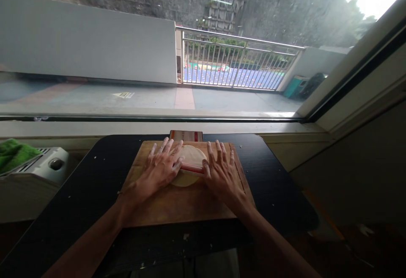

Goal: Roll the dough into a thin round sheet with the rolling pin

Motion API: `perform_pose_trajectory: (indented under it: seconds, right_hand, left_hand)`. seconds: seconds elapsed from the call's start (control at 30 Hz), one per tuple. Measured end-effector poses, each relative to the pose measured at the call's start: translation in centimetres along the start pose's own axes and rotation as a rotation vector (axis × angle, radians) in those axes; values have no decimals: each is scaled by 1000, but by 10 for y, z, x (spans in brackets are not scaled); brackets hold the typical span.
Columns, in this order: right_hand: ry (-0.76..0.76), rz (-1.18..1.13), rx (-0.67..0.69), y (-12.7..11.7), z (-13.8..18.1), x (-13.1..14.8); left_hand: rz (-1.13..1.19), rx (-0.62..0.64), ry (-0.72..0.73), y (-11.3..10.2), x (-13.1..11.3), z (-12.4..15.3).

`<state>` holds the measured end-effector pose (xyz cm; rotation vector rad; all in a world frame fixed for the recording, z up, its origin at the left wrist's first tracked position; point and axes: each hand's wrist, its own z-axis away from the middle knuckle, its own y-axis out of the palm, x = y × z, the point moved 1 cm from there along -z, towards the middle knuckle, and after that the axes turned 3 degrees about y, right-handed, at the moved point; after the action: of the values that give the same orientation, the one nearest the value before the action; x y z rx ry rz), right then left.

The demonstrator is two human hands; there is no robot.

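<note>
In the head view, we see a thin, round sheet of pale dough (190,155) lying flat on a rectangular brown wooden board (180,206), which sits on a black counter (279,189) with rounded corners. A slim, reddish rolling pin (192,168) lies crosswise over the middle of the dough, its exposed stretch running between our two hands. Our left hand (162,166) is palm down over the pin's left end, fingers spread and pointing away from us, the thumb along the pin. Our right hand (221,171) mirrors it at the other end, its fingers also spread and extended, its thumb beside the pin. We notice white powder on the fingers, most plainly on the left hand. Just beyond the board's far edge, we see part of a flat rectangular item (186,136) with a dark border and a red patch; we cannot tell what it is. Small pale crumbs (186,236) dot the counter. To our left, a bright green cloth (15,155) lies on a white, box-shaped appliance (49,163) with a round knob. Through the window ahead, we see a metal railing (237,63) and a teal bin (294,86).
</note>
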<state>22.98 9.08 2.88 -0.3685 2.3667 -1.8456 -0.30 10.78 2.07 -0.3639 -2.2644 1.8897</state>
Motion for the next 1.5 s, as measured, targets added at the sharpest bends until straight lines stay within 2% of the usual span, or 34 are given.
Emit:
perform_pose_trajectory:
  seconds: [0.13,0.3,0.47,0.57,0.67,0.8,0.9,1.07,1.2,1.4,1.5]
  right_hand:
    - [37,-6,96,-2,-24,-4]
    - [113,-97,249,3,-75,-15]
    - [128,-133,275,13,-108,-23]
    - [88,-92,302,15,-106,-23]
    - [44,-65,305,11,-87,-21]
    - [9,-66,228,0,-48,-13]
    - [-20,-50,166,-5,-21,-6]
    - [-38,-47,140,-8,-3,1]
    - [-1,-24,162,-8,-17,0]
    - [64,-58,261,1,-76,-10]
    - [77,-49,309,6,-100,-15]
  left_hand:
    - [26,59,-31,0,4,-5]
    - [15,58,-73,0,10,-37]
    - [9,95,-111,0,15,-57]
    - [3,114,-89,3,15,-55]
    - [-15,88,-56,6,13,-43]
    - [-22,-5,-1,7,8,-14]
    - [-7,-25,38,7,6,10]
    - [5,-71,65,12,7,26]
    - [3,-67,53,13,13,10]
    - [-16,-26,-1,15,24,-37]
    - [-32,-5,-36,15,26,-50]
